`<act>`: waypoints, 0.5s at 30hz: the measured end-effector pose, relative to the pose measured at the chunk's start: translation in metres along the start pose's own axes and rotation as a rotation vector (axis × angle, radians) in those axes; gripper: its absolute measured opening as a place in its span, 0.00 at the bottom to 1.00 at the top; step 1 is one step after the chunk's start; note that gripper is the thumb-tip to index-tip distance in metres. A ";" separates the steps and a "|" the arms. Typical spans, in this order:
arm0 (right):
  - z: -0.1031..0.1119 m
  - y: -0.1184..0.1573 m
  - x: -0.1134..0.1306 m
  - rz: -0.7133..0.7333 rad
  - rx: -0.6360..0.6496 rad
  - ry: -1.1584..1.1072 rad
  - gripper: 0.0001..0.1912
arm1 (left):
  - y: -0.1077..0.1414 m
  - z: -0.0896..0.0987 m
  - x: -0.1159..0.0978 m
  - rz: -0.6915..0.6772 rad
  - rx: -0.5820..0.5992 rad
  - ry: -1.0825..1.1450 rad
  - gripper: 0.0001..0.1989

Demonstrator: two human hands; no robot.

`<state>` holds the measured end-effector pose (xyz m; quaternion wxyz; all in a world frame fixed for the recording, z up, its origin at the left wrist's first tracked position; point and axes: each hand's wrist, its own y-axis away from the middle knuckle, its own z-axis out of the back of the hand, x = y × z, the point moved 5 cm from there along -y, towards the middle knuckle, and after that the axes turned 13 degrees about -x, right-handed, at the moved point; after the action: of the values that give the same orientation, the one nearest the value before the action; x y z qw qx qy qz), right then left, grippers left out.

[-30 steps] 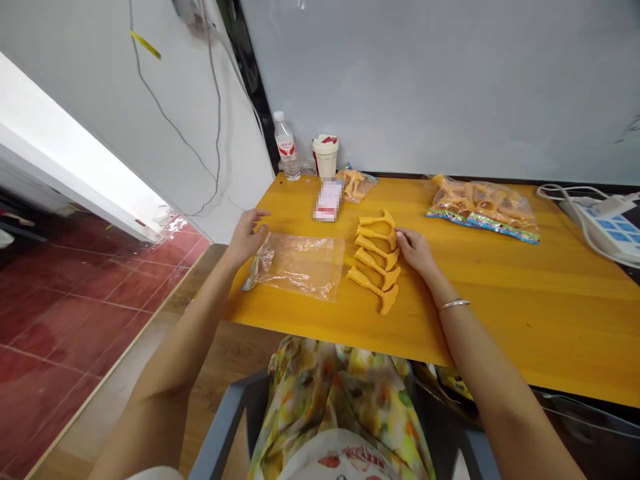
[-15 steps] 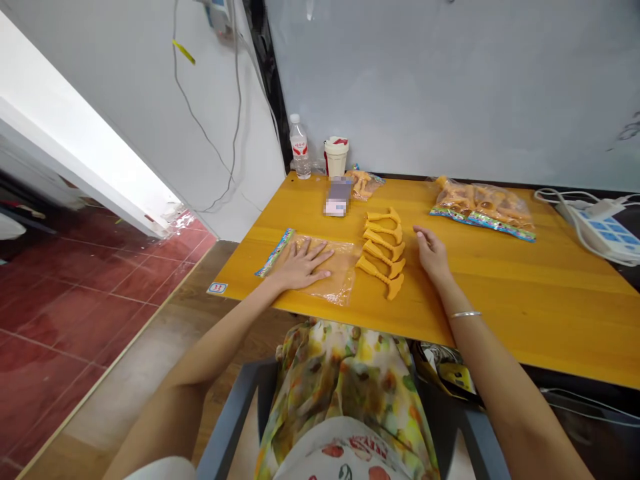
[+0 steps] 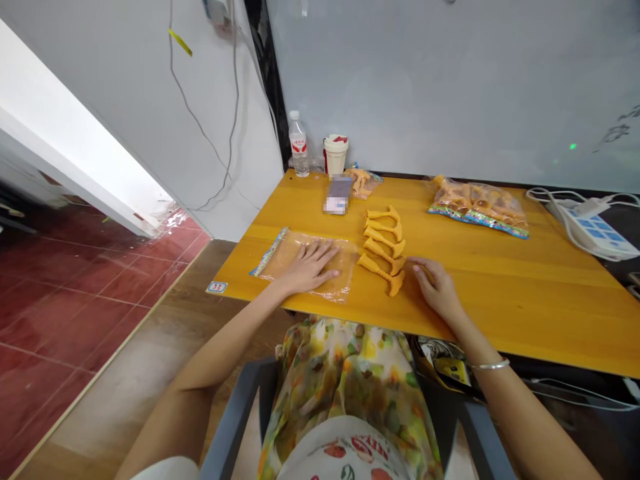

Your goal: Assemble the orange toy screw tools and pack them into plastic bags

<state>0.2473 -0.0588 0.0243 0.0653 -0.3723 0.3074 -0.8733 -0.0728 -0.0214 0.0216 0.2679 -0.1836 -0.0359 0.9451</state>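
Left hand [image 3: 311, 268] first: it lies palm-down on the clear bag [image 3: 280, 257], fingers spread wide and gripping nothing. The bag rests flat on the surface [image 3: 505, 287], a colourful printed strip along its left end, the print too small to read.

Just right of the bag, five yellow hammers [image 3: 384, 240] line up in a row, handles towards it, heads away. Right hand [image 3: 437, 283], farther right of the bag, sits beside the heads of the nearer hammers: fingers loosely curled, released, no object in them. Whether a fingertip brushes a head, I cannot tell.

Now the lettering! Left of the bag, at the surface's corner, a blue-framed sticker [image 3: 217, 287] reads "33". Beyond the bag stands a water bottle [image 3: 299, 145], red-and-white label, characters too tiny for me to call. Right next to it, also beyond the bag, comes a pale cup [image 3: 335, 153] with red on top, and in front of that a phone [image 3: 337, 195], its screen pixelated. Beside the phone, a small packet [image 3: 362, 183] of yellow pieces.

Far right of the bag and beyond it, larger packets [image 3: 475, 203] of yellow pieces show bright printed strips, wording unreadable. Farther right again, a white-and-blue power strip [image 3: 603, 230] with cables. Behind everything, the whiteboard [image 3: 425, 80] carries dark scribbles at the far right, illegible.
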 end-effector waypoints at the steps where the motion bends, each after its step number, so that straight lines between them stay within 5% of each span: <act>1: -0.001 0.001 -0.001 0.006 0.001 0.007 0.19 | -0.001 0.002 0.000 -0.003 -0.018 -0.005 0.37; 15: -0.005 0.011 -0.014 -0.053 0.030 -0.026 0.17 | -0.002 -0.012 0.007 0.031 0.028 -0.080 0.39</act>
<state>0.2531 -0.0602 0.0069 0.0518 -0.3904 0.2835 -0.8744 -0.0726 -0.0167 0.0086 0.2542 -0.1423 -0.0304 0.9561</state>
